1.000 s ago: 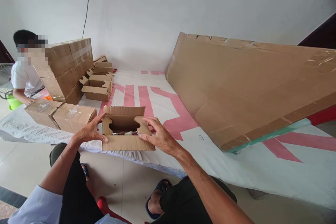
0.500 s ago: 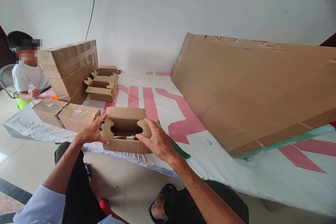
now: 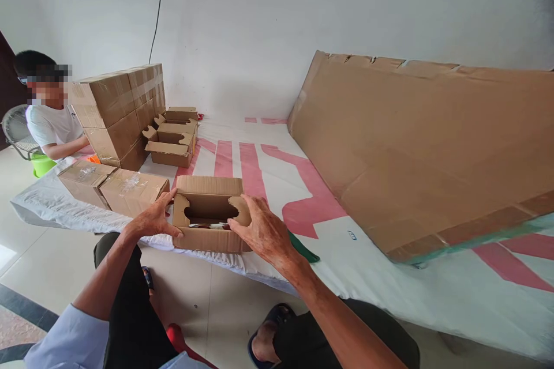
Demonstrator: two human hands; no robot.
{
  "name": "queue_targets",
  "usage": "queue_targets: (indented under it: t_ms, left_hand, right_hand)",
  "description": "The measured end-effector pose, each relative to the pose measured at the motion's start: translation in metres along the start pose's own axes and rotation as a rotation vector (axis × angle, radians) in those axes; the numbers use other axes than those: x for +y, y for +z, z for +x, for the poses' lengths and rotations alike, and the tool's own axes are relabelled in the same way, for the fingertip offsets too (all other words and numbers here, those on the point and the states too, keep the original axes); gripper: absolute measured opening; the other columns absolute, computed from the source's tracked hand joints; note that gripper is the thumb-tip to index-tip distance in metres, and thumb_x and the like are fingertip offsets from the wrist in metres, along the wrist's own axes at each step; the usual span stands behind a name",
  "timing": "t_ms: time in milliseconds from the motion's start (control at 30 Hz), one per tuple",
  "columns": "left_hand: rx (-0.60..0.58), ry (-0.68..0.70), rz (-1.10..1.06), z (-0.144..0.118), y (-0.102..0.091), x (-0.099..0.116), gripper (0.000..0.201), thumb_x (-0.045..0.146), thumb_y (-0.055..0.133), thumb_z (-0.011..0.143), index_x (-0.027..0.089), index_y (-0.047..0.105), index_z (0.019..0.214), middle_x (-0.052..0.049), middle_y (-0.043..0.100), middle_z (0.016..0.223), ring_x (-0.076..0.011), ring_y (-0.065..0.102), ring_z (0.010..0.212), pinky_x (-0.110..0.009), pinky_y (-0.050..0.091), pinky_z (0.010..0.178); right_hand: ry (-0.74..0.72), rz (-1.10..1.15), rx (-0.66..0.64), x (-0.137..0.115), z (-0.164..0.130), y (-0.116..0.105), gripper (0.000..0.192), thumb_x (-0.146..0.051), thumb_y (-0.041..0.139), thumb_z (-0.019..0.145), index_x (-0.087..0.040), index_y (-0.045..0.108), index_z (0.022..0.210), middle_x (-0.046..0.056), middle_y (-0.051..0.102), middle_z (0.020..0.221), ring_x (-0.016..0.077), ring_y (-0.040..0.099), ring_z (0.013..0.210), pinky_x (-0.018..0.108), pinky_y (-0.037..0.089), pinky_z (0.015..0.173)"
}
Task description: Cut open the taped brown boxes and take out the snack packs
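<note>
Since a second ago, the right hand (image 3: 262,230) has closed in from the box's right side and now lies on the right flap of the small open carton (image 3: 210,213), pressing it inward; the near flap, then folded outward, now stands flush. From the head view, the only one, the left hand (image 3: 152,218) is spread against the carton's left wall, thumb along the front lower edge, fingers curled over the left flap. Both hands grip the carton between them, neither balled into a fist. Something pale and red shows through the gap between the side flaps, too hidden to name.

That carton sits at the near edge of a white sheet with red lettering (image 3: 277,184) spread over a low platform, just in front of the seated person's knees. Just left of it, along the same near edge, lie two taped cartons (image 3: 113,187) side by side. Farther back, toward the left far corner, stands a stack of sealed boxes (image 3: 121,112), with several open cartons (image 3: 172,141) lined up beside it. A large flat cardboard sheet (image 3: 433,144) covers the right side, tilted up toward the wall. A dark green strip (image 3: 303,249) lies just beside the right wrist. Another person in a white shirt (image 3: 47,121) sits at the left end.
</note>
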State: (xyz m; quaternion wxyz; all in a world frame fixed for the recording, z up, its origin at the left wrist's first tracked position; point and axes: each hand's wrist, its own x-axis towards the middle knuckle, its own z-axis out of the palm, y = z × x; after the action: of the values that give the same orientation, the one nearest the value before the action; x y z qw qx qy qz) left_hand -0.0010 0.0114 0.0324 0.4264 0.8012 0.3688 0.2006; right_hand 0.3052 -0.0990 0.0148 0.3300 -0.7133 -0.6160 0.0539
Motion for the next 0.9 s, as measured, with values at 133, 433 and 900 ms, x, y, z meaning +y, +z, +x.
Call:
queue_targets:
  t_ms: [133,433,900]
  left_hand:
    - [0.003,-0.019,-0.016,-0.001,0.001,0.001,0.149,0.050,0.104,0.056,0.029,0.019,0.177,-0.020,0.043,0.165,-0.0471,0.047,0.151,-0.059,0.055,0.114]
    - [0.000,-0.001,0.002,-0.001,0.003,-0.004,0.144,0.048,0.101,0.061,0.025,0.019,0.177,-0.022,0.037,0.170,-0.0448,0.046,0.151,-0.058,0.055,0.114]
    - [-0.013,0.141,0.283,-0.006,-0.001,0.009,0.099,0.057,0.097,0.073,0.032,0.056,0.160,-0.017,0.032,0.174,-0.0455,0.031,0.163,-0.066,0.040,0.127]
  right_hand:
    - [0.050,0.185,0.024,0.009,0.005,-0.003,0.048,-0.045,0.058,0.093,-0.022,0.068,0.134,0.015,0.076,0.133,0.0327,0.075,0.111,0.047,0.057,0.097]
    - [0.291,0.628,0.043,0.069,0.015,0.007,0.062,-0.055,0.064,0.080,-0.017,0.069,0.129,0.016,0.081,0.117,0.0338,0.076,0.109,0.045,0.062,0.088]
    - [-0.446,0.099,0.279,0.053,0.003,0.003,0.031,-0.017,0.050,0.101,-0.024,0.078,0.112,0.013,0.078,0.122,0.0314,0.066,0.128,0.055,0.053,0.114]
